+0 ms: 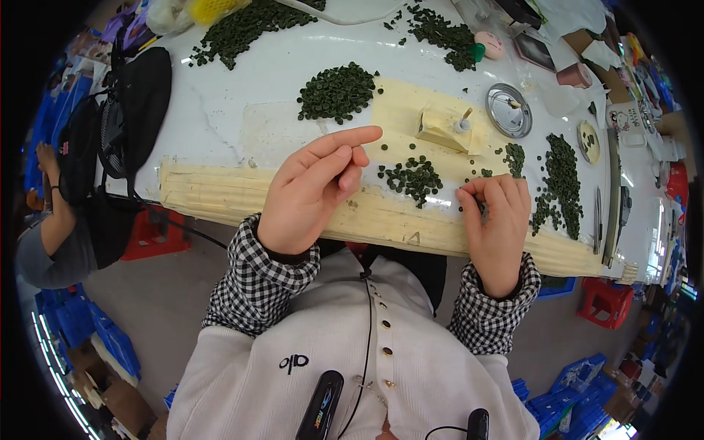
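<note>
Both the left hand [306, 192] and the right hand [502, 213] flank a small pile of dark-green discs [411, 178].

Left thumb against bent fingers, right fingertips curled together; whether either pinches a disc, I cannot tell. Pile just left of right fingertips; cream padded edge [220, 192] nearside, taped block [438, 136] farther, white tabletop [205, 95] spreading far left.

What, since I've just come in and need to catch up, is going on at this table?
A person has both bare hands over a white table holding several piles of small dark-green pieces. The right hand has its fingertips bent close to the near pieces; whether it grips one is unclear. The left hand has curled fingers, its grip partly hidden. One small pile lies between them, with a beige block just beyond.
</note>
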{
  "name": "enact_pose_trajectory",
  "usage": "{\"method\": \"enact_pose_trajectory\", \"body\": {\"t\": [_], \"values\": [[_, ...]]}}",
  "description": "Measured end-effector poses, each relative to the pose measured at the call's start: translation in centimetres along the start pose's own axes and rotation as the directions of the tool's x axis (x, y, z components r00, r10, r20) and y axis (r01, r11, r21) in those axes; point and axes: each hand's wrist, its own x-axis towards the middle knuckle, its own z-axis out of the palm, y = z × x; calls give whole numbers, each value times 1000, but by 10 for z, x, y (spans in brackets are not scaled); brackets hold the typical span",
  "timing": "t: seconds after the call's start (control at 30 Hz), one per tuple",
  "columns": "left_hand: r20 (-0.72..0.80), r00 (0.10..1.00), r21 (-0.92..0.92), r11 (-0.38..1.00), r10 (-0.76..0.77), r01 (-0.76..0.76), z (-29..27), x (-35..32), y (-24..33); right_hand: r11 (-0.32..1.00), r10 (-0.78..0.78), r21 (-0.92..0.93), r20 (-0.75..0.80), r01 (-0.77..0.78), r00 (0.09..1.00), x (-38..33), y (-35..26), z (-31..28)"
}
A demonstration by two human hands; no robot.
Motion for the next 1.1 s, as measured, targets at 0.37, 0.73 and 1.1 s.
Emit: {"method": "enact_pose_trajectory", "body": {"t": [0.37,0.73,1.1], "values": [[33,998,-263,962,-62,69,-15,-3,-8,999,30,-18,36,-29,999,-3,5,6],[117,990,-196,975,-81,102,-1,-5,-11,955,172,262,-104,-140,980,-8,4,5],[180,959,-168,954,-218,248,8,-8,-22,438,265,837,228,-328,937,-11,-12,-7]]}}
